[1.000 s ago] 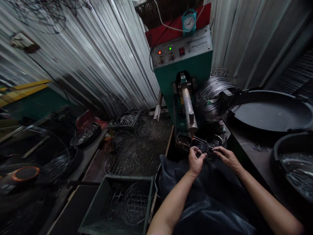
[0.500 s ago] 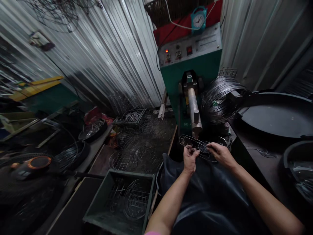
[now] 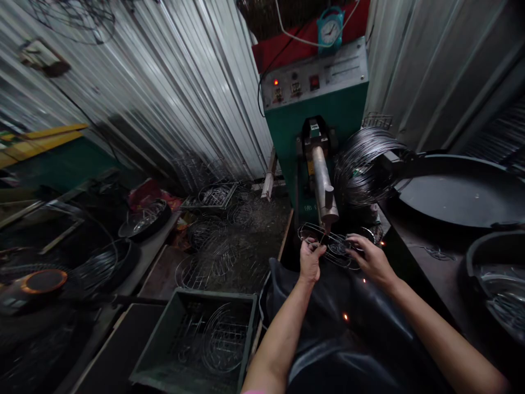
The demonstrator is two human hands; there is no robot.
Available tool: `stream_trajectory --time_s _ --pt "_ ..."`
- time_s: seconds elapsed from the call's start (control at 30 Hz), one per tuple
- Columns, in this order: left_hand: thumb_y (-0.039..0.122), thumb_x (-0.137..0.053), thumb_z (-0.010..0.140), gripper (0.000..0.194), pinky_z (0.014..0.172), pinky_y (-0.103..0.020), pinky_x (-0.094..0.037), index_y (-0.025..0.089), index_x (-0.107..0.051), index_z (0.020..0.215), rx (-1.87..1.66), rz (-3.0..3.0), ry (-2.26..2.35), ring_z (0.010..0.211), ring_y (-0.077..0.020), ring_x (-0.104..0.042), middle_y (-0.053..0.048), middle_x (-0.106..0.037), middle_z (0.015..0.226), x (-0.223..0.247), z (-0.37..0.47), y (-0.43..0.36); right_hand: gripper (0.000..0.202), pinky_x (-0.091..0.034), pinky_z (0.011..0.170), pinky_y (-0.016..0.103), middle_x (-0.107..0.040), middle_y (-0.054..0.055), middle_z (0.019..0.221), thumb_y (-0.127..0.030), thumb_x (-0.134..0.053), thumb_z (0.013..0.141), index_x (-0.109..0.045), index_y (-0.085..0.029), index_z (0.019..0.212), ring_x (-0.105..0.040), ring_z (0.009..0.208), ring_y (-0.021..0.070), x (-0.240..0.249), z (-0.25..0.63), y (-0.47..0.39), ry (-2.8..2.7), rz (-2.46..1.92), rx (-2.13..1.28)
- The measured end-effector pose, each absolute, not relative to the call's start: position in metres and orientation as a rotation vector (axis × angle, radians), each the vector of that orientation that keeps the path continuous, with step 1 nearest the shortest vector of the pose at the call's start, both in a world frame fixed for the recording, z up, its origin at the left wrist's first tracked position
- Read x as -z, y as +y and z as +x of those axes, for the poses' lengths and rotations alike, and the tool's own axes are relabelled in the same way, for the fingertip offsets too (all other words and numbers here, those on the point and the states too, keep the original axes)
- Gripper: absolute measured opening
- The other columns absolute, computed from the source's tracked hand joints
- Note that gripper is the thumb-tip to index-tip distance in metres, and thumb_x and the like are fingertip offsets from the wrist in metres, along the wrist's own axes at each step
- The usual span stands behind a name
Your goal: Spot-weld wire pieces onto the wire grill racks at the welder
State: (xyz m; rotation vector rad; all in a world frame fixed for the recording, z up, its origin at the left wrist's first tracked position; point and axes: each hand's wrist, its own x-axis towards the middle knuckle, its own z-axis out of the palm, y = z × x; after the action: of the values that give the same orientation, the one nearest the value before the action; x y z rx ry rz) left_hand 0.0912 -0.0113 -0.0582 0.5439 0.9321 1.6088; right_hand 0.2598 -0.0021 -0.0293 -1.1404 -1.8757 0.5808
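A round wire frame [image 3: 338,239] with crossing wires lies under the electrode tip of a green spot welder [image 3: 328,210]. My left hand [image 3: 310,261] is closed on the frame's left side, thumb and fingers pinching the wire. On the right side, my right hand [image 3: 372,260] has curled fingers and thumb around the wire. The tip appears to touch the frame between my hands. Small orange sparks [image 3: 345,317] fly over the dark apron [image 3: 328,339] on my lap. The exact contact points of the fingertips are partly hidden.
A green crate [image 3: 137,361] with wire frames stands at lower left. More wire pieces [image 3: 219,254] cover the bench beyond it. Right of the welder are a wire coil [image 3: 361,169], a large dark shallow pan [image 3: 459,191] and a dark tub [image 3: 471,262] with wire parts.
The frame has come up under the electrode tip, and sparks have appeared. My left hand has shifted slightly left. The fingers of my right hand have spread a little on the wire.
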Motion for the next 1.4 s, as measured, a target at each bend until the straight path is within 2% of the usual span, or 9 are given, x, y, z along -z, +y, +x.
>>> stream_trajectory --time_s 0.1,0.2,0.37,0.6,0.87,0.97,1.1,1.4 --pt "0.02 -0.076 0.052 0.044 0.067 -0.021 -0.041 0.019 -0.046 0.084 -1.579 0.432 0.913 0.059 -0.0055 -0.051 0.006 -0.05 0.066 0.059 0.084 -0.012 0.029 -0.049 0.08 0.035 -0.065 0.008 0.094 -0.046 -0.051 0.082 -0.059 -0.021 0.094 -0.062 0.087 0.0228 0.045 0.277 -0.018 -1.812 -1.226 -0.589" --pt "0.018 -0.075 0.052 0.042 0.072 -0.025 -0.043 0.019 -0.046 0.083 -1.561 0.348 0.869 0.06 -0.0066 -0.053 0.007 -0.051 0.065 0.061 0.079 -0.011 0.027 -0.049 0.082 0.033 -0.066 0.007 0.092 -0.046 -0.051 0.082 -0.06 -0.021 0.091 -0.062 0.086 0.0221 0.052 0.284 -0.023 -1.811 -1.2 -0.611" --pt "0.016 -0.073 0.052 0.038 0.076 -0.031 -0.044 0.018 -0.047 0.079 -1.56 0.268 0.86 0.062 -0.0076 -0.054 0.005 -0.054 0.065 0.063 0.073 -0.008 0.025 -0.049 0.075 0.031 -0.065 0.006 0.085 -0.043 -0.047 0.085 -0.058 -0.021 0.091 -0.062 0.078 0.0199 0.046 0.274 -0.011 -1.855 -1.156 -0.587" --pt "0.02 -0.073 0.054 0.036 0.075 -0.032 -0.045 0.017 -0.048 0.079 -1.569 0.265 0.909 0.059 -0.0076 -0.053 0.006 -0.053 0.061 0.061 0.065 -0.006 0.028 -0.047 0.072 0.032 -0.063 0.006 0.083 -0.044 -0.038 0.088 -0.055 -0.023 0.086 -0.059 0.077 0.0204 0.036 0.262 -0.006 -1.98 -1.177 -0.568" --pt "0.024 -0.075 0.053 0.039 0.071 -0.028 -0.044 0.018 -0.047 0.079 -1.588 0.272 0.953 0.058 -0.0068 -0.052 0.006 -0.053 0.064 0.066 0.069 -0.011 0.036 -0.038 0.061 0.03 -0.058 0.005 0.064 -0.042 -0.03 0.09 -0.047 -0.022 0.066 -0.055 0.06 0.0192 0.033 0.253 -0.006 -2.096 -1.396 -0.185" --pt "0.023 -0.075 0.052 0.039 0.07 -0.029 -0.044 0.018 -0.047 0.078 -1.599 0.257 0.947 0.058 -0.0072 -0.052 0.006 -0.053 0.063 0.067 0.069 -0.014 0.036 -0.033 0.054 0.028 -0.054 0.003 0.058 -0.042 -0.031 0.09 -0.043 -0.022 0.064 -0.052 0.055 0.0178 0.034 0.253 -0.006 -2.09 -1.445 -0.218" --pt "0.019 -0.075 0.051 0.037 0.071 -0.031 -0.045 0.017 -0.048 0.078 -1.596 0.203 0.915 0.058 -0.0077 -0.052 0.005 -0.054 0.061 0.066 0.066 -0.016 0.033 -0.033 0.053 0.026 -0.056 0.002 0.061 -0.043 -0.034 0.09 -0.044 -0.023 0.066 -0.052 0.055 0.0164 0.03 0.252 -0.006 -2.107 -1.395 -0.323" --pt "0.019 -0.073 0.053 0.027 0.075 -0.04 -0.046 0.014 -0.051 0.067 -1.569 0.13 0.927 0.055 -0.0086 -0.052 0.005 -0.051 0.054 0.065 0.063 0.002 0.039 -0.028 0.049 0.026 -0.056 0.002 0.058 -0.044 -0.032 0.09 -0.045 -0.022 0.061 -0.051 0.052 0.0156 0.015 0.239 0.009 -2.083 -1.433 -0.166"
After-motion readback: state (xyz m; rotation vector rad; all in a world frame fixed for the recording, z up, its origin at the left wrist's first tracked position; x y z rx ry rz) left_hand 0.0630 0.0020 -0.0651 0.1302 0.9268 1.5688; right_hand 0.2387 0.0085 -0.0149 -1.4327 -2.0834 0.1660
